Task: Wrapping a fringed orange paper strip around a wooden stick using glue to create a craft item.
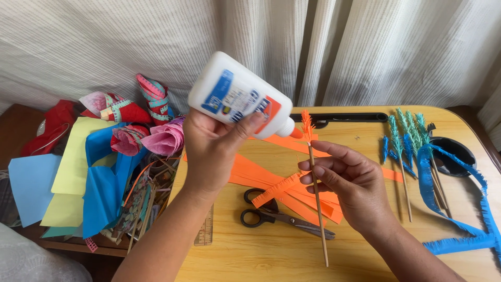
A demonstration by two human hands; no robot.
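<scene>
- Glue bottle [237, 96], white with a blue and orange label and an orange nozzle, is tipped down-right at upper centre of the frame, its tip touching or just beside the fringed top of a stick [317, 193].
- Left hand [211, 149] is wrapped around the bottle's base, thumb across the label.
- Right hand [355, 185] pinches the stick upright between thumb and fingertips, right of centre; a strip of orange fringe [279, 189] trails from it toward the lower left.
- The step in hand looks like gluing the fringe's start at the stick's tip; the next move, as I judge it, calls for a small squeeze and a steady stick.
- Scissors [282, 215] lie shut on the table [250, 256] below the hands, over cut orange paper [284, 180].
- At the right of the frame stand finished blue and teal fringed sticks [407, 141], a blue fringe strip [459, 230] and a dark bowl [459, 156].
- At the left is a heap of coloured paper [78, 177] and rolled pink and red pieces, with a ruler [207, 230] at the table's edge.
- Pale curtains [365, 47] hang behind.
</scene>
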